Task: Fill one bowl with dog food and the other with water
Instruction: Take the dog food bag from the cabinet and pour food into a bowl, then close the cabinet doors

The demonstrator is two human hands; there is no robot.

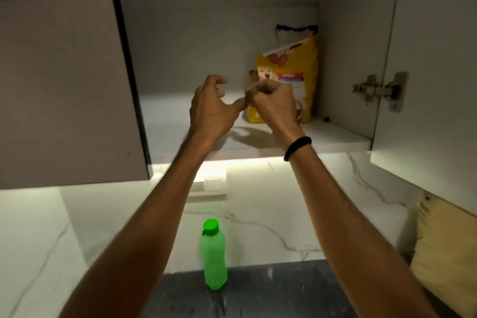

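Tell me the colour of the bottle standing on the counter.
The bottle is bright green, cap included; it shows best in the head view.

Yellow dog-food bag [291,70] — upright, shelved

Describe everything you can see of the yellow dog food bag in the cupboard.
The dog food bag is yellow, glossy plastic by its look, printed with a puppy's face, a red logo above and a red and blue label band. Its top edge slants, apparently opened. It stands upright on the cupboard shelf, back right, close to the side wall, with a white packet behind it. The right hand hides its lower left; contact cannot be told.
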